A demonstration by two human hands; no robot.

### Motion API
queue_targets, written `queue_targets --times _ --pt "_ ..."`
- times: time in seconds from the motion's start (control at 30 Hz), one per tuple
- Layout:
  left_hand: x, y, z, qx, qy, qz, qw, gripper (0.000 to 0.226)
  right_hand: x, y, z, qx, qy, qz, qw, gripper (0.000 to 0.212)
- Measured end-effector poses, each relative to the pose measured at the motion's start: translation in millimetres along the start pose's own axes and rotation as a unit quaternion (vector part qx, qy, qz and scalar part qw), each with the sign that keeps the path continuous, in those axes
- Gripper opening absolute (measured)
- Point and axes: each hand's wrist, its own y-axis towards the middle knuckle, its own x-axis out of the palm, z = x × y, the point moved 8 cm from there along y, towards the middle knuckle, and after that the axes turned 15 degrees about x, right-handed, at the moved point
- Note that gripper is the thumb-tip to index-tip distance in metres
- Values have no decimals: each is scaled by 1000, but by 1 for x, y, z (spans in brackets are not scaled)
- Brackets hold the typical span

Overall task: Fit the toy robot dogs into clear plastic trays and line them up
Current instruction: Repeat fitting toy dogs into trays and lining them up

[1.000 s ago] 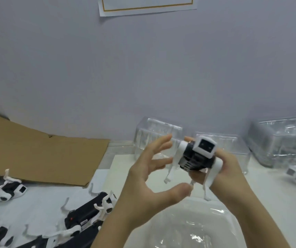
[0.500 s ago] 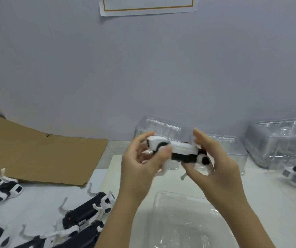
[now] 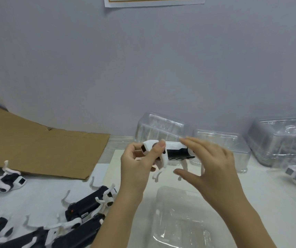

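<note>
Pinching the white-and-black toy robot dog (image 3: 177,152) at its head with the left hand (image 3: 138,167), with the right hand (image 3: 213,169) spread loose by its rear, above the empty clear plastic tray (image 3: 183,221). Not yet fitted in; several loose black-and-white dogs (image 3: 84,206) at the left to pack too.

No text, brand or number can be read. At 12 o'clock a white sheet (image 3: 154,1) is seen on the wall (image 3: 143,68); only its brown ruled border is shown, and no writing appears on the visible strip. At 8 o'clock a small pale marking (image 3: 84,214) is carried on a black toy dog (image 3: 85,205), too small to be made out.
</note>
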Motion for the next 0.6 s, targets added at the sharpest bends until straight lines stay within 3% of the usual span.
queue_targets --times 0.1,0.17,0.23,0.33,0.5,0.57,0.6 --pt "4 -6 12 60 65 -8 996 52 5 -1 1 -15 -25 41 999 48" --pt "12 -10 20 95 59 -48 993 49 8 1 12 25 103 -10 994 34" --pt "23 -14 29 121 29 -94 988 44 9 2 18 51 239 -74 967 31" --pt "31 -15 33 128 -12 -137 982 38 6 6 23 60 301 -89 947 22" --pt "33 -8 27 103 -129 -198 966 20 5 7 29 90 325 -145 930 43" --pt "36 -12 21 92 -149 -241 955 26 -7 6 36 100 294 -96 946 50" --pt "36 -18 15 78 -141 -266 950 41 -17 6 39 101 278 -61 953 50"
